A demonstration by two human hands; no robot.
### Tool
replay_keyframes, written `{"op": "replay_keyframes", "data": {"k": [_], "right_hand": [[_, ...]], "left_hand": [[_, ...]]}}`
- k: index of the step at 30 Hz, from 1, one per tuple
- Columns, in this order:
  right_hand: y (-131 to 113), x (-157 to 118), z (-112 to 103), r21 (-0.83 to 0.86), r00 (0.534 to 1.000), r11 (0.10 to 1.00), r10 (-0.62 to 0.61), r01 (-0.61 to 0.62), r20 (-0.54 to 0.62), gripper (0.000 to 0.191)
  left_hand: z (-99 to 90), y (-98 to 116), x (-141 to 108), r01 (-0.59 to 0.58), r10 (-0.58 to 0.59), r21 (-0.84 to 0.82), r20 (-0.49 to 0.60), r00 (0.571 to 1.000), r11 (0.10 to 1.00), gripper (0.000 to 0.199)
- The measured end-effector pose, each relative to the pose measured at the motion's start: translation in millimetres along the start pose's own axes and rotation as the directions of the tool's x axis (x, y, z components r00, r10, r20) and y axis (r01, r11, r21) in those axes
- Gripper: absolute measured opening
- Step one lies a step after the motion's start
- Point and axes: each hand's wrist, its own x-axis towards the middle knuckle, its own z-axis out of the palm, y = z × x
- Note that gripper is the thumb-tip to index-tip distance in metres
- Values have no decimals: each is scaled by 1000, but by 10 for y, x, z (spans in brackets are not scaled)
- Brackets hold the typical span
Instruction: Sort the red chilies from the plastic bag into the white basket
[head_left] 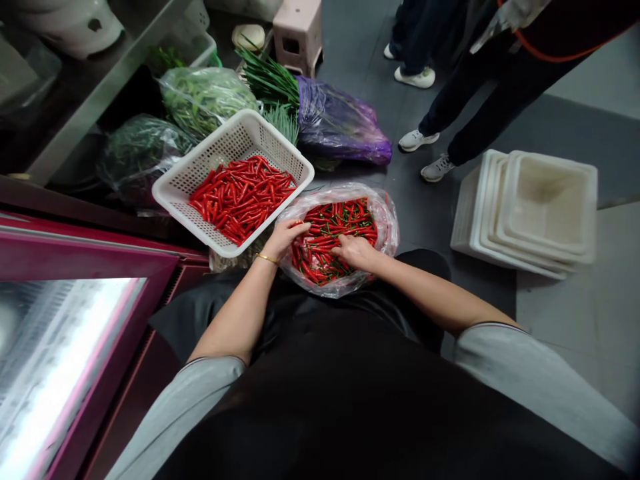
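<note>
Many red chili peppers [320, 257] with green stems fill a clear plastic bag [389, 223] in front of my lap, its mouth spread wide. My left hand [287, 239], with a thin gold bracelet at the wrist, is over the bag's left side. Its thumb and fingers are drawn together, and what they hold is hidden. My right hand [356, 252] reaches in from the right, fingertips closed on a chili among the others. Just beyond my left hand, a white perforated basket [173, 190] is tilted and holds a heap of red chili peppers [243, 200], mostly without visible stems.
Bagged leafy greens [207, 97] and a purple bag [340, 120] of long green stalks lie behind the basket. A pink stool [299, 33] is farther back. Stacked white bins [545, 207] stand right. Two people's shoes [419, 139] show ahead. A lit glass-fronted cabinet [65, 360] is left.
</note>
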Motion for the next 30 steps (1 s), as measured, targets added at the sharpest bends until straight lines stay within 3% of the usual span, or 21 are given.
{"op": "replay_keyframes", "data": {"k": [2,4,8,10,13,16,18,21,22,23,24,25,27,29,30], "right_hand": [[-49,57,13,-148,996,987,-49,59,69,31],[-35,124,-104,-159,997,985,-55,63,54,31],[26,193,-500,144,986,987,96,-76,-136,22],[-29,198,-614,326,964,944,131,-50,-231,17],[-215,224,-598,402,930,914,97,59,-355,11],[-374,290,-493,442,911,891,92,106,-403,4],[-395,344,-450,641,928,761,163,97,-335,4],[-291,401,-419,949,983,316,175,-6,-52,8],[-235,407,-403,980,987,194,157,-55,25,9],[-180,407,-381,986,983,129,164,-102,80,11],[-135,402,-350,980,972,132,206,-146,117,12],[-108,395,-310,960,954,206,269,-189,131,14],[-130,395,-212,810,932,520,352,-269,84,20],[-254,437,-106,470,958,847,287,-247,-13,33],[-334,478,-63,284,976,938,216,-199,-28,39]], "left_hand": [[-9,-59,0,72,-73,-74,-9,997,995,35],[44,-73,-6,123,-120,-112,30,992,986,34],[224,20,-57,120,-108,-63,171,979,991,33],[278,90,-82,58,-52,-19,255,965,998,32],[256,161,-99,-1,-15,50,321,947,999,28],[157,190,-125,-73,-4,245,303,953,967,30],[101,221,-170,-184,82,381,269,960,906,27],[51,316,-262,-355,237,433,303,923,829,21],[31,357,-292,-381,261,401,323,910,833,20],[4,399,-319,-381,268,355,329,906,854,20],[-32,439,-340,-358,264,296,313,912,886,22],[-76,475,-356,-318,253,225,275,928,921,25],[-172,523,-369,-226,215,50,171,962,973,32],[-245,536,-358,-159,171,-122,90,981,980,35],[-262,529,-347,-131,147,-188,74,986,973,34]]}}
